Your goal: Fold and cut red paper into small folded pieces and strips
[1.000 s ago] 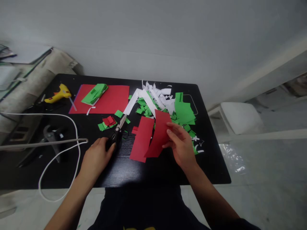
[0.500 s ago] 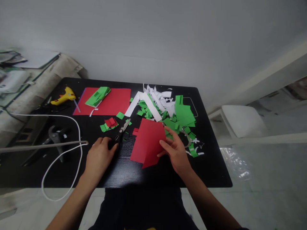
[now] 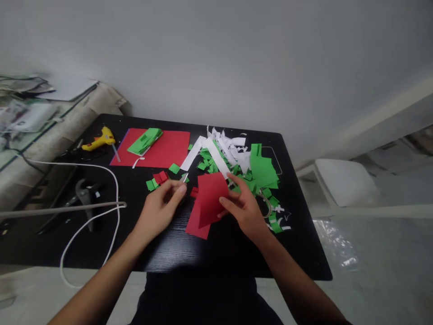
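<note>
My right hand pinches a red sheet of paper between thumb and fingers, lifted and tilted above the table. Under it lies a second red paper piece. My left hand is closed round the scissors; only the blades show past the fingertips, and the handles are hidden. Just beyond that hand is a small pile of red cut pieces and green ones. Green scraps and white paper strips are heaped beyond my right hand.
A large red sheet at the back carries a folded green bundle. To its left lies a yellow glue gun. Dark pliers and a white cable occupy the table's left side. A roll of tape sits among scraps at right.
My left hand has taken hold of the scissors and moved to the right. My right hand has raised the red sheet, showing the separate red piece beneath. The view has shifted slightly.
</note>
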Demonstrator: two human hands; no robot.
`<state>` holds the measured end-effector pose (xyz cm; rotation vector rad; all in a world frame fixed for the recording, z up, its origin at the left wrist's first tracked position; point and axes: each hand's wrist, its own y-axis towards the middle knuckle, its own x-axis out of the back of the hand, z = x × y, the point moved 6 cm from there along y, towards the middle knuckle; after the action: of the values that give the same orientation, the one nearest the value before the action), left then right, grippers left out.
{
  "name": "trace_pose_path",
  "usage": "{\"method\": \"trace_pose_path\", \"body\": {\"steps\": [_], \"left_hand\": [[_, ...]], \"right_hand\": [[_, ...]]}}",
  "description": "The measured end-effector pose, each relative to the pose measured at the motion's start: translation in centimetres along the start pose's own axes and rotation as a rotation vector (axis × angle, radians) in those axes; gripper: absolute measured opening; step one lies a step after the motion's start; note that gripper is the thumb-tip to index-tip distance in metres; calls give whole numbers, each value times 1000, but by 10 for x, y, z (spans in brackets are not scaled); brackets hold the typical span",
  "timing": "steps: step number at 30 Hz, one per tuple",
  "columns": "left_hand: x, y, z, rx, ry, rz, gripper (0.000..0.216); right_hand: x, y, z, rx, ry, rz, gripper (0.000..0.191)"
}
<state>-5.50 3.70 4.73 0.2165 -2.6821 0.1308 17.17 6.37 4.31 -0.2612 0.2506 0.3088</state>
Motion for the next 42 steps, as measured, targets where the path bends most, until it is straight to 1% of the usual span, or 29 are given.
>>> {"method": "trace_pose_path", "body": {"steps": [2, 3, 5, 7, 9, 12, 14, 17, 21, 25, 28, 30, 32, 37, 42], "left_hand": [[-11, 12, -21, -25, -237, 92, 41], [-15, 18, -28, -18, -322, 111, 39], [-18, 26, -35, -13, -457, 75, 35], [-24, 30, -35, -5, -518, 84, 35], [-32, 29, -29, 27, -551, 150, 36], [-38, 21, -21, 46, -541, 224, 34], [-36, 15, -19, 11, -520, 222, 32], [-33, 8, -17, -46, -556, 237, 42], [-39, 1, -17, -106, -585, 269, 42], [-53, -7, -21, -115, -678, 320, 50], [-55, -11, -24, -121, -638, 248, 51], [-53, -12, -26, -128, -577, 197, 47], [-51, -13, -28, -135, -536, 173, 39], [-46, -16, -28, -121, -531, 165, 27], [-46, -20, -27, -102, -527, 170, 25]], "right_hand": [[-10, 8, 13, 24, -75, 82, 72], [-14, 12, 18, 31, -116, 120, 70], [-19, 19, 26, 49, -224, 169, 64], [-16, 25, 30, 88, -335, 131, 59], [-9, 30, 32, 147, -396, 29, 48], [-1, 33, 28, 198, -362, -71, 26], [0, 33, 24, 189, -315, -97, 20], [-1, 29, 21, 180, -288, -142, 17], [-10, 20, 24, 259, -277, -121, 10], [-19, 11, 24, 297, -314, -118, 7], [-24, 3, 22, 306, -338, -123, 7], [-26, 0, 19, 298, -337, -115, 7], [-27, -3, 18, 280, -320, -101, 9], [-29, -7, 21, 226, -262, -36, 12], [-31, -10, 27, 248, -188, -29, 18]]}}
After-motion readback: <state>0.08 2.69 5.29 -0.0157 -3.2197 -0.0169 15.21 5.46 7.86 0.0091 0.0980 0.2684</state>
